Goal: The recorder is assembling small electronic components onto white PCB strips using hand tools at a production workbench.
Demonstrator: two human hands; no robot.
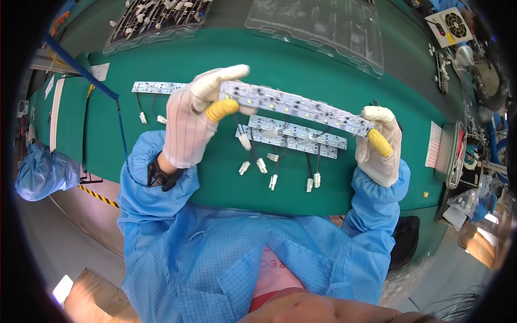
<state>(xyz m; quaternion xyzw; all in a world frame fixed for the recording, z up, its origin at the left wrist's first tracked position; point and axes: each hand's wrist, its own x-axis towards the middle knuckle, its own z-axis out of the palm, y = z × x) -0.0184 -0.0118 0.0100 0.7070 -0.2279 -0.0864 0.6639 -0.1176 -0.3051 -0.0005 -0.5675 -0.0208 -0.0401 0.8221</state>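
A long white LED circuit board (296,107) is held up above the green mat, its right end tilted lower. My left hand (188,118), in a pale glove with a yellow finger cot, pinches the left end, with one finger stretched past it. The right end sits between the fingers of my right hand (381,148), gloved the same way. Below it, two more LED boards (323,149) lie one against the other. Their dark leads end in white connectors (273,182) on the mat. Another LED board (156,87) lies left, partly hidden behind my left hand.
At the back stand a clear tray of leads with white plugs (161,16) and a clear ribbed plastic tray (318,27). A blue coiled cord (81,67) hangs at left. A small fan unit (449,27) is far right. Another person's blue sleeve (46,169) shows at left.
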